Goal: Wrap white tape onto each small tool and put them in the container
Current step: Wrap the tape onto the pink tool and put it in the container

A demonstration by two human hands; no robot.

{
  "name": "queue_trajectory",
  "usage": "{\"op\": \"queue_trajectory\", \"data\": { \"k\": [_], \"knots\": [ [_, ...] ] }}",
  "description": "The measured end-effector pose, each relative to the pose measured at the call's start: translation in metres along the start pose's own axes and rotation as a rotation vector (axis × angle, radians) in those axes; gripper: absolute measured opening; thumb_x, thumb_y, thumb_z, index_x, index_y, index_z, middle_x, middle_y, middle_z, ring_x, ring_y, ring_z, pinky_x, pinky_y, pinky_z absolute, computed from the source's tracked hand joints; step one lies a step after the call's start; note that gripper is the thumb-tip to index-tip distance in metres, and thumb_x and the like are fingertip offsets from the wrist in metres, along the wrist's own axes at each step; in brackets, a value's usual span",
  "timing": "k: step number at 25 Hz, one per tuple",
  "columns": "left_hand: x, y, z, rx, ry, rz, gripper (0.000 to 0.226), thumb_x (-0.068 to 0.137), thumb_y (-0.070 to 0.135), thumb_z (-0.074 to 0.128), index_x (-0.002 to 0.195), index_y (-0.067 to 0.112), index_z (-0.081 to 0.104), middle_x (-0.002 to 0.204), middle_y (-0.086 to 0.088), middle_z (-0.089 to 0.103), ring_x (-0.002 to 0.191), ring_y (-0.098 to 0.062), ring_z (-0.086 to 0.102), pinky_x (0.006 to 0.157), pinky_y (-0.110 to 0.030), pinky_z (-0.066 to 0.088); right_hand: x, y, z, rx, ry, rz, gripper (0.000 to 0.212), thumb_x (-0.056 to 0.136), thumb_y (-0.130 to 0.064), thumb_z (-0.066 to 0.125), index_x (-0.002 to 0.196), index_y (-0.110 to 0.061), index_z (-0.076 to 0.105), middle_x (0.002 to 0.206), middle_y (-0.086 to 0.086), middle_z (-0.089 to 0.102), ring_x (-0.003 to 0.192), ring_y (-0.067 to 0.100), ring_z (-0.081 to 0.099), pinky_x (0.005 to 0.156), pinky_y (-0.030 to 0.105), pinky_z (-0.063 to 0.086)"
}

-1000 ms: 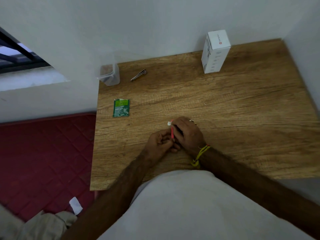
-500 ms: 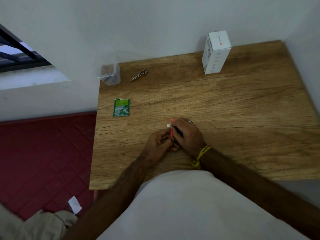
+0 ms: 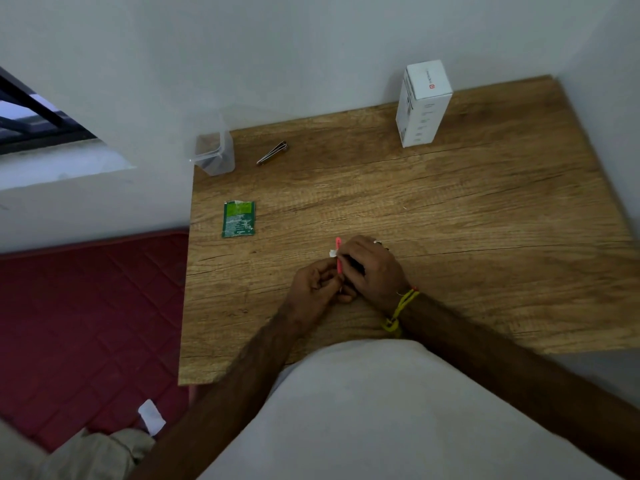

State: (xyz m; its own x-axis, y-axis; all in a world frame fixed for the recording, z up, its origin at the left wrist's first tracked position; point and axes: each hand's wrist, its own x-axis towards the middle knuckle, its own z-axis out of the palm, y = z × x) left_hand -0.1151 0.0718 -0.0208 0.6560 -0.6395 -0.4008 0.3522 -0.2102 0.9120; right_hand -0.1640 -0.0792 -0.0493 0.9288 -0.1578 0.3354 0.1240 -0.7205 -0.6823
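Pink small tool [image 3: 338,257] being pinched upright between left hand [image 3: 317,284] below and right hand [image 3: 369,268] beside; white tape [image 3: 332,252] showing at right fingertips. Clear container [image 3: 215,155] standing well apart, far-left.

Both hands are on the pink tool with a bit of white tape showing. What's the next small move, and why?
Probably press the loose white tape flap down onto the pink tool. The flap sticks out sideways beside the right hand, so the wrap looks unfinished; the left hand grips the tool's lower end to steady it.
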Motion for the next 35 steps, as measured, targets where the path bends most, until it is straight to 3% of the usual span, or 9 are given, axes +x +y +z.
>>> {"op": "queue_trajectory", "data": {
  "k": [9, 17, 29, 35],
  "knots": [
    [-0.001, 0.001, -0.001, -0.019, -0.025, 0.014, 0.032, 0.098, -0.006, 0.050, 0.129, -0.003, 0.058, 0.113, -0.024, 0.069, 0.096, -0.026, 0.071, 0.081, -0.029, 0.060, 0.000, 0.002, -0.003, 0.009, 0.027, 0.019, 0.013, 0.094, -0.014, 0.060, 0.099, -0.007, 0.070, 0.095, 0.006, 0.065, 0.088, 0.022, 0.061, 0.077, 0.040, 0.051],
    [-0.002, -0.001, -0.005, -0.039, -0.063, -0.020, 0.032, 0.093, -0.010, 0.058, 0.121, 0.004, 0.063, 0.108, -0.014, 0.072, 0.099, -0.025, 0.070, 0.087, -0.032, 0.059, -0.004, 0.001, -0.003, -0.017, -0.021, -0.026, 0.017, 0.095, -0.019, 0.058, 0.103, -0.010, 0.070, 0.096, 0.005, 0.065, 0.089, 0.023, 0.059, 0.078, 0.041, 0.050],
    [-0.001, -0.002, -0.005, -0.060, -0.040, -0.012, 0.045, 0.091, -0.012, 0.058, 0.129, 0.013, 0.056, 0.109, -0.016, 0.071, 0.097, -0.022, 0.070, 0.088, -0.033, 0.059, -0.007, 0.002, -0.004, -0.050, -0.046, -0.045, 0.017, 0.095, -0.017, 0.059, 0.105, -0.009, 0.070, 0.101, 0.005, 0.065, 0.089, 0.024, 0.061, 0.076, 0.044, 0.050],
    [0.001, -0.004, -0.009, -0.092, -0.052, -0.010, 0.051, 0.090, -0.013, 0.059, 0.131, 0.019, 0.055, 0.113, -0.014, 0.072, 0.107, -0.027, 0.068, 0.092, -0.039, 0.057, -0.008, 0.004, -0.005, -0.027, -0.028, -0.068, 0.016, 0.094, -0.016, 0.061, 0.103, -0.008, 0.071, 0.101, 0.006, 0.065, 0.090, 0.023, 0.062, 0.076, 0.043, 0.052]
  ]
}}
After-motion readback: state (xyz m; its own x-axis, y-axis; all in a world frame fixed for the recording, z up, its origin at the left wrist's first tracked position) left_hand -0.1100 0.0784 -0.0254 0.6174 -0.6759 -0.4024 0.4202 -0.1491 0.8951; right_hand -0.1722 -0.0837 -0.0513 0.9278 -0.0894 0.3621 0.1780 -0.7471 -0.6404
